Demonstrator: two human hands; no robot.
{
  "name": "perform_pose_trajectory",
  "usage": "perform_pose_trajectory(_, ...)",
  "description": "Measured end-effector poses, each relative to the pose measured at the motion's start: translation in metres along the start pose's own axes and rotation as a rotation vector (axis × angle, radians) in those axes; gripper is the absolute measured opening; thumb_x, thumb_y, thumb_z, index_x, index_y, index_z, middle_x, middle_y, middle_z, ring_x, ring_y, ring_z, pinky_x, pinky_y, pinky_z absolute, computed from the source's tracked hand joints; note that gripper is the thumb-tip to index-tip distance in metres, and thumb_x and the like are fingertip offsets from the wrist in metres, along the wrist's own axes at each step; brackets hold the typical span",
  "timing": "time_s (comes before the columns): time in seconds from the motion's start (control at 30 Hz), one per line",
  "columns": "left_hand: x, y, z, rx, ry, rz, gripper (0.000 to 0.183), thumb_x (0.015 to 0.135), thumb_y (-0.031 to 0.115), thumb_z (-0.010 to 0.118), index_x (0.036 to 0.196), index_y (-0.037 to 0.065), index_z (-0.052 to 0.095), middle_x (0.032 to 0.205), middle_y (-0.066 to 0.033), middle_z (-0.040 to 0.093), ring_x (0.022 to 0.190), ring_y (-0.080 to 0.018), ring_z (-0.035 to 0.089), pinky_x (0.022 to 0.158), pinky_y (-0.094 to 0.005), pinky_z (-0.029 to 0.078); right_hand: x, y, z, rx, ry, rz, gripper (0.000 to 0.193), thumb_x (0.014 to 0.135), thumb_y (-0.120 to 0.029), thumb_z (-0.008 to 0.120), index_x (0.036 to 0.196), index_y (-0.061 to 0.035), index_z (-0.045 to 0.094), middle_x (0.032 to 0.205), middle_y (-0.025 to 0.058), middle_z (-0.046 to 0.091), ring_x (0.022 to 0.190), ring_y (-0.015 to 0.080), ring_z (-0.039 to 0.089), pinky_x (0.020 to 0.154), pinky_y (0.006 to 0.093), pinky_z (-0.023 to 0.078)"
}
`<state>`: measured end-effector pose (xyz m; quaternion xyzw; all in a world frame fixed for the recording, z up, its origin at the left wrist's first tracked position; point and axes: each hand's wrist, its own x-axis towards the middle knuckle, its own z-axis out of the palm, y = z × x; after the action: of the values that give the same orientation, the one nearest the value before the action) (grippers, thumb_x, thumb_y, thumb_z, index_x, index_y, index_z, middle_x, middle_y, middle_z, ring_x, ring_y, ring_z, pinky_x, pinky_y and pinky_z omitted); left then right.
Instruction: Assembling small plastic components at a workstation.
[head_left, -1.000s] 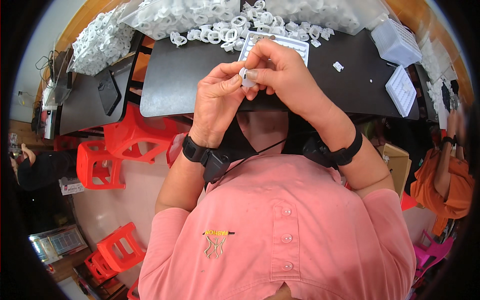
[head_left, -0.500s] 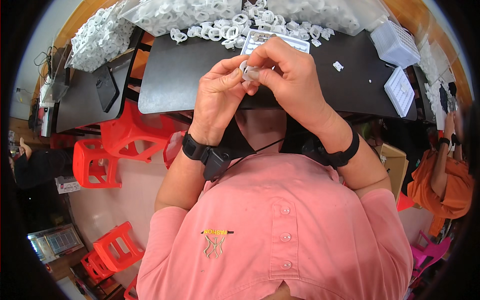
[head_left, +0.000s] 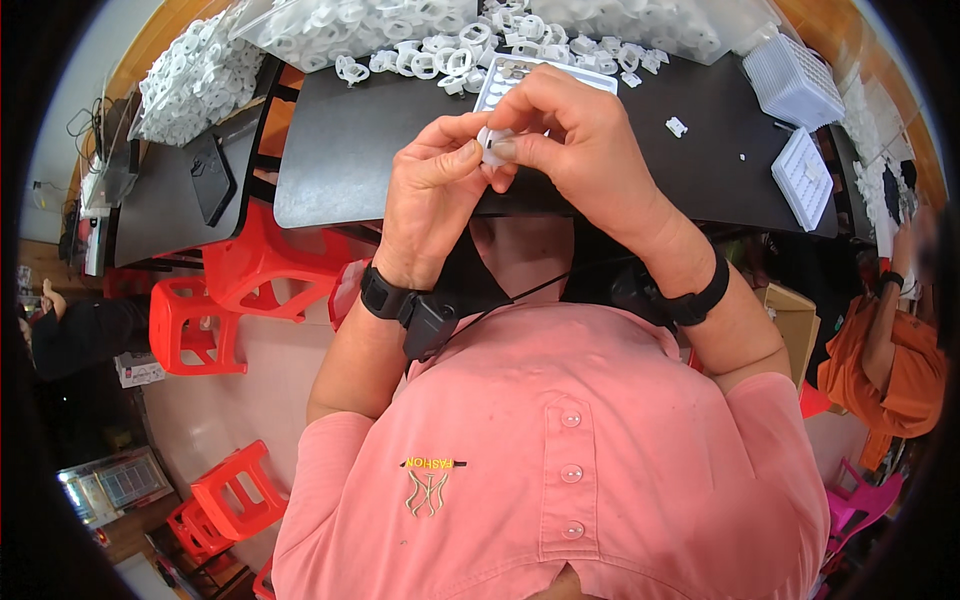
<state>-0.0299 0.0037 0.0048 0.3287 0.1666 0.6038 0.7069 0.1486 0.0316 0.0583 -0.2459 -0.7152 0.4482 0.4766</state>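
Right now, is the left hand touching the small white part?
Touching: in the head view, the left hand has its thumb tip against the edge of the small white part, with no gap showing.

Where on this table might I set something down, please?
Bare tabletop shows left of the left hand, short of white plastic rings, and between the right hand and rightmost tray, around two white bits. Rings and clear bags crowd the far edge.

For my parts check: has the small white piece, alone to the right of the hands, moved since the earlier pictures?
No; the small white piece keeps its place on the black table.
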Motion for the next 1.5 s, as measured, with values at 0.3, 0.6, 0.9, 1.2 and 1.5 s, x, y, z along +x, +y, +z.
perform_pose_trajectory(0.3,0.0,0.002,0.0,0.045,-0.076,0.007,0.024,0.094,0.007,0.065,0.116,-0.004,0.065,0.102,-0.0162,0.069,0.085,-0.025,0.065,0.073,-0.0357,0.05,0.02,-0.011,-0.015,0.181,-0.206,0.327,0.017,0.08,0.003,0.071,0.091,-0.0033,0.062,0.078,0.0019,0.064,0.068,0.0088,0.065,0.055,0.0207,0.043)
perform_pose_trajectory(0.6,-0.005,0.003,0.004,0.092,-0.012,-0.015,0.029,0.096,0.009,0.064,0.12,-0.006,0.063,0.105,-0.0181,0.068,0.087,-0.0292,0.068,0.07,-0.0365,0.054,0.012,-0.016,-0.006,0.103,-0.098,0.295,0.014,0.078,0.001,0.067,0.091,0.0002,0.061,0.065,0.0043,0.058,0.057,0.0126,0.062,0.052,0.0281,0.046)
perform_pose_trajectory(0.9,0.007,0.058,0.017,0.426,0.306,-0.006,0.028,0.091,0.004,0.067,0.114,-0.011,0.064,0.098,-0.0186,0.071,0.08,-0.0239,0.071,0.067,-0.0302,0.054,0.123,-0.074,-0.121,-0.511,0.267,-0.09,0.016,0.078,0.001,0.067,0.094,-0.0014,0.066,0.079,0.0039,0.065,0.071,0.0123,0.059,0.062,0.0257,0.048)
perform_pose_trajectory(1.2,0.039,0.104,-0.027,0.907,0.568,0.029,0.027,0.084,0.005,0.072,0.107,-0.007,0.069,0.087,-0.0101,0.068,0.069,-0.016,0.063,0.061,-0.0253,0.049,0.014,-0.053,-0.054,-0.6,0.056,-0.21,0.008,0.081,-0.002,0.069,0.088,-0.0018,0.065,0.077,0.0122,0.065,0.067,0.0242,0.065,0.062,0.0319,0.049)
perform_pose_trajectory(1.5,0.093,0.077,-0.045,1.168,0.731,0.166,0.015,0.075,-0.001,0.062,0.081,-0.001,0.075,0.069,-0.0156,0.07,0.058,-0.0241,0.067,0.057,-0.0368,0.054,-0.025,0.007,-0.017,-0.41,0.016,-0.161,0.007,0.081,-0.001,0.072,0.086,-0.0024,0.068,0.077,0.011,0.067,0.064,0.0254,0.065,0.059,0.0321,0.049)
